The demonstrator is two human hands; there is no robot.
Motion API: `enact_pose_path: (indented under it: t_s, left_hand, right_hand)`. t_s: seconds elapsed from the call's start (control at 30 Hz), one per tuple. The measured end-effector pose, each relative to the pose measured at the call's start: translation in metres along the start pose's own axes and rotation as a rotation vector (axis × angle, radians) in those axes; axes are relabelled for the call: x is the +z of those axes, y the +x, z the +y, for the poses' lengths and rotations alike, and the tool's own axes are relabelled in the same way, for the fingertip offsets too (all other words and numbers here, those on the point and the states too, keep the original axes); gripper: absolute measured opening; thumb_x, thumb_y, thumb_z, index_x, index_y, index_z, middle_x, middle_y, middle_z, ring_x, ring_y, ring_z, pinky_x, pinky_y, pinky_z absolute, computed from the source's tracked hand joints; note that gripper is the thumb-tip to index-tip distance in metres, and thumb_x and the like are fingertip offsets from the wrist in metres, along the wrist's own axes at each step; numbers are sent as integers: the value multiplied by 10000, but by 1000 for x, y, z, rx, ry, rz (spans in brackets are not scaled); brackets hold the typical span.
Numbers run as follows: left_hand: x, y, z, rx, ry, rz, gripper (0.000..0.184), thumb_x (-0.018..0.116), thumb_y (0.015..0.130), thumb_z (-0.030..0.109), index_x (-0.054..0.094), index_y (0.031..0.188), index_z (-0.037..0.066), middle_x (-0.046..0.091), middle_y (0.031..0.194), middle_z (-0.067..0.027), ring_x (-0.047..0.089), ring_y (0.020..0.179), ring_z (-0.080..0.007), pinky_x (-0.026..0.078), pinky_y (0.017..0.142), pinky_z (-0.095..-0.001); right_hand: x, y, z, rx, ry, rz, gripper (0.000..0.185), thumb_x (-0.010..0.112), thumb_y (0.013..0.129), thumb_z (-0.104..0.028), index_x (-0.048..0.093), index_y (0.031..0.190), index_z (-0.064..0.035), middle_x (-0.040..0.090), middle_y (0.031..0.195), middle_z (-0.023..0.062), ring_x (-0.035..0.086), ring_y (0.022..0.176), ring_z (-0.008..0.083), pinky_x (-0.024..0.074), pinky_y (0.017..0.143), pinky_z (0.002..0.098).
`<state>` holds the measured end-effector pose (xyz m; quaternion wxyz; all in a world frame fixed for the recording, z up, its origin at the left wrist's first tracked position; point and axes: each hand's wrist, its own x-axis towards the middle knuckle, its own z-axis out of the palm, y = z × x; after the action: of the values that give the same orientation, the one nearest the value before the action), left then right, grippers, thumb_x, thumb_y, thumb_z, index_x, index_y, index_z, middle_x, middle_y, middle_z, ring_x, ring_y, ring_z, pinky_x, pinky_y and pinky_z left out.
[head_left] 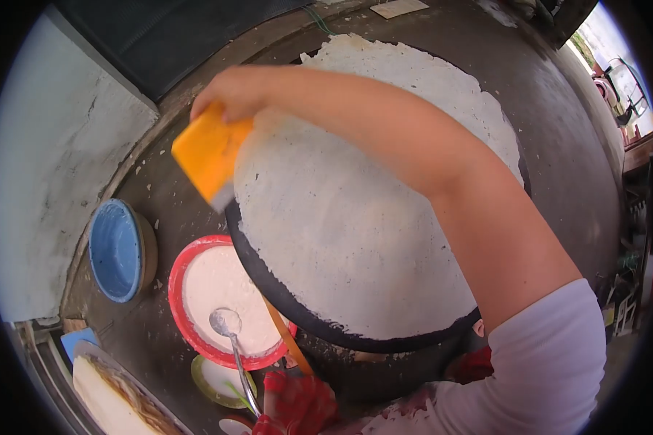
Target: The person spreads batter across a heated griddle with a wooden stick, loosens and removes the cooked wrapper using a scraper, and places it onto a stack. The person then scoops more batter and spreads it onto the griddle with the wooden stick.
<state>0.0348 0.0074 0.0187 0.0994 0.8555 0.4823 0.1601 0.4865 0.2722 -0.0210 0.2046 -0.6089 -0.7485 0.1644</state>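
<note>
White sleeve [544, 362] nearest; our right hand [231, 88] grips a yellow scraper [209, 154] beside the pale sheet [355, 246] on its dark griddle [326, 333]; we favour a light, low blade [223, 197] (thin edges could tear); left hand unseen.

A: Any readable text, labels, brands, numbers or signs?
B: None legible.
</note>
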Motion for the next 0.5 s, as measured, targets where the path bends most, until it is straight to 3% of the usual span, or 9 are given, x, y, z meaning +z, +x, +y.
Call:
enact_pose_path:
  t_s: [0.1,0.13,0.17,0.2,0.23,0.3,0.33,0.37,0.5]
  left_hand:
    - [-2,-13,-5,-18,-72,26,390,555,830,307,597,1034,-22,490,1103,-191,533,945,-295,451,805,-344]
    - [-5,-17,-5,-14,-69,29,390,555,830,307,597,1034,-22,490,1103,-191,533,945,-295,451,805,-344]
    - [-9,-21,-4,-24,-83,25,386,559,826,306,597,1035,-16,489,1102,-189,528,953,-298,441,813,-351]
    - [-11,-25,-4,-32,-99,22,383,563,822,306,597,1035,-10,487,1102,-186,522,961,-302,432,821,-359]
    - [-13,-30,-5,-34,-117,30,370,567,815,298,596,1037,3,489,1096,-187,513,972,-311,420,832,-364]
    - [-15,-42,-22,-16,-156,-3,362,568,813,284,594,1042,6,487,1100,-189,510,973,-318,417,834,-368]
    - [-17,-48,-27,-12,-192,-43,354,569,810,270,592,1048,8,486,1103,-191,508,975,-324,414,836,-371]
    - [-21,-53,-25,2,-195,-41,354,569,810,270,592,1048,8,486,1103,-191,508,975,-324,414,836,-371]
    - [-35,-59,-11,58,-217,53,342,580,796,235,579,1056,13,481,1116,-201,496,987,-345,398,855,-391]
  right_hand:
    - [39,-30,-96,-270,21,-287,381,635,686,-73,602,1047,-190,626,961,84,588,908,276,464,775,391]
    - [54,-55,-130,-382,-68,-374,268,599,705,-137,632,970,-168,637,886,84,601,857,279,470,736,413]
    - [71,-88,-163,-349,9,-473,200,562,710,-213,653,881,-162,640,819,79,614,801,274,482,673,426]
    - [87,-123,-188,-509,-83,-531,181,552,689,-245,663,786,-140,641,754,82,623,730,268,488,600,421]
    - [108,-162,-207,-662,-62,-563,152,573,660,-217,665,728,-117,638,702,87,625,668,254,481,535,399]
    - [98,-233,-246,-761,-112,-698,109,578,657,-148,655,680,-75,634,674,96,623,650,229,472,522,353]
    - [104,-270,-252,-692,-59,-548,92,616,596,-161,652,603,-77,611,593,43,597,571,225,461,519,343]
    - [110,-295,-254,-619,-3,-550,89,613,607,-169,630,615,-81,603,611,47,602,586,230,457,508,357]
    - [45,-343,-237,131,133,-347,246,592,724,-226,515,899,-71,576,653,80,598,634,299,455,554,404]
